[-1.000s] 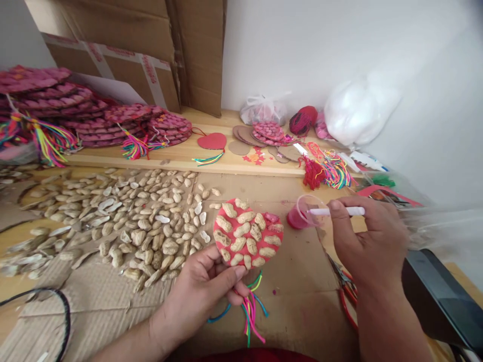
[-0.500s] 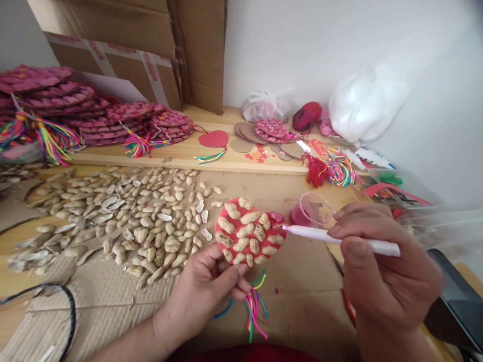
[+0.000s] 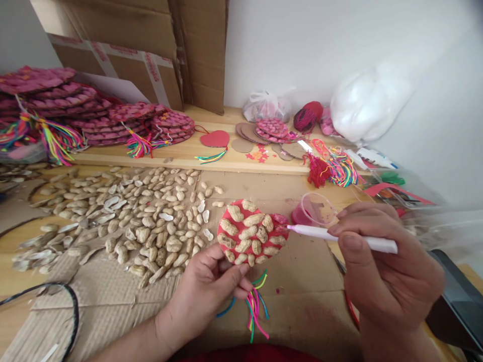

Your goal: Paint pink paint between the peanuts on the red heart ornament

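Note:
My left hand (image 3: 215,281) grips the lower edge of a red heart-shaped card (image 3: 238,231), thumb in front. Whole peanuts in their shells cover its face, and one at the right edge is coloured pink. Bright multicoloured strings (image 3: 256,304) hang below it. Between the thumb and fingers of my right hand (image 3: 385,261) is a slim white paintbrush or pen (image 3: 339,236) with a pink tip. That tip touches or nearly touches a peanut at the card's right edge. Behind it stands a clear plastic cup (image 3: 307,208) with pink liquid.
Loose peanuts and shells (image 3: 151,226) spread over cardboard on the left. Stacks of pink peanut-covered pieces with tassels (image 3: 90,110) line the back shelf. Also there are a plain red heart (image 3: 214,139), yarn (image 3: 307,116) and a white bag (image 3: 370,103). A dark tablet-like device (image 3: 458,301) lies at right.
The card and both hands look almost still. The brush tip stays at the same pink peanut, with only a slight shift of the whole view.

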A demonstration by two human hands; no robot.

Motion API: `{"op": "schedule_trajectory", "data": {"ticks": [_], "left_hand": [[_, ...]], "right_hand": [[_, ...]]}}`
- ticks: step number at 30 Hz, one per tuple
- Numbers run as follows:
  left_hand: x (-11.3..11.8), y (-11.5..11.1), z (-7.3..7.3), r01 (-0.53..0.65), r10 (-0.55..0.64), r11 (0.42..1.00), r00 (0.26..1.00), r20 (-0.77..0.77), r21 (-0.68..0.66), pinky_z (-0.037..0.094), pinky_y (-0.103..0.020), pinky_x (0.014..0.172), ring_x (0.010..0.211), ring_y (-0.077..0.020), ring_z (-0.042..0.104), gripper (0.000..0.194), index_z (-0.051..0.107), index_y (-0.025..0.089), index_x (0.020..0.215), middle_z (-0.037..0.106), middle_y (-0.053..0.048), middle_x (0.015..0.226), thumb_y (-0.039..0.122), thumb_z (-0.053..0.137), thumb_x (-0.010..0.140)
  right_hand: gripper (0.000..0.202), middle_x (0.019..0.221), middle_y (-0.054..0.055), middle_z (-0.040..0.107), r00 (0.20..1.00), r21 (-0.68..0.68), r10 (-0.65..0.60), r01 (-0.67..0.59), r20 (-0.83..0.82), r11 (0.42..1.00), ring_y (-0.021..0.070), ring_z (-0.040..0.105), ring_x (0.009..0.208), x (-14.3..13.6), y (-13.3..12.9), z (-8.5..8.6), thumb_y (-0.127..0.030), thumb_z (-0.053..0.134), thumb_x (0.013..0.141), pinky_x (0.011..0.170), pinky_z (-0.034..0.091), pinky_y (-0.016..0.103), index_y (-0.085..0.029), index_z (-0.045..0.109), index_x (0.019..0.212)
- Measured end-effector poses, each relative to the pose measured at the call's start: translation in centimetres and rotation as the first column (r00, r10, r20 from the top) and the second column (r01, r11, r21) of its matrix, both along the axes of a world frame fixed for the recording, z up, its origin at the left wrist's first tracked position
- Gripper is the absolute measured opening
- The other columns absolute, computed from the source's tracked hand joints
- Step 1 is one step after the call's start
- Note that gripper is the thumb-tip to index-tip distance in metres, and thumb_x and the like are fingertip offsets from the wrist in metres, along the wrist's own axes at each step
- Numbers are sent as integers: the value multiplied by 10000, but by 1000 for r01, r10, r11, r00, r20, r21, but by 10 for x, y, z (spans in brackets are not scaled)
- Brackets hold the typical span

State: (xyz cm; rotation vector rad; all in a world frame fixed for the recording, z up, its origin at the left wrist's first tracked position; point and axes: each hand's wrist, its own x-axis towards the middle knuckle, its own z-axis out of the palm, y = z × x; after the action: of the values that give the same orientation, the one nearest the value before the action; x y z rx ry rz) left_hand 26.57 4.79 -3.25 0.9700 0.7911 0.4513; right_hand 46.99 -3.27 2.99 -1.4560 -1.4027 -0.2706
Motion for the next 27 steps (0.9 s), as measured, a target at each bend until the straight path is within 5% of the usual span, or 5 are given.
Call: {"op": "schedule_trajectory", "data": {"ticks": [27], "left_hand": [[0,-2,-4,10,-10,999,1000,6,50,564,-163,523,522,-104,669,242,678,166,825,723,3,613,359,812,766]], "right_hand": [[90,754,11,636,996,-15,87,-88,-29,996,186,586,803,1,-3,5,-103,606,855,794,461,424,-184,643,852]]}}
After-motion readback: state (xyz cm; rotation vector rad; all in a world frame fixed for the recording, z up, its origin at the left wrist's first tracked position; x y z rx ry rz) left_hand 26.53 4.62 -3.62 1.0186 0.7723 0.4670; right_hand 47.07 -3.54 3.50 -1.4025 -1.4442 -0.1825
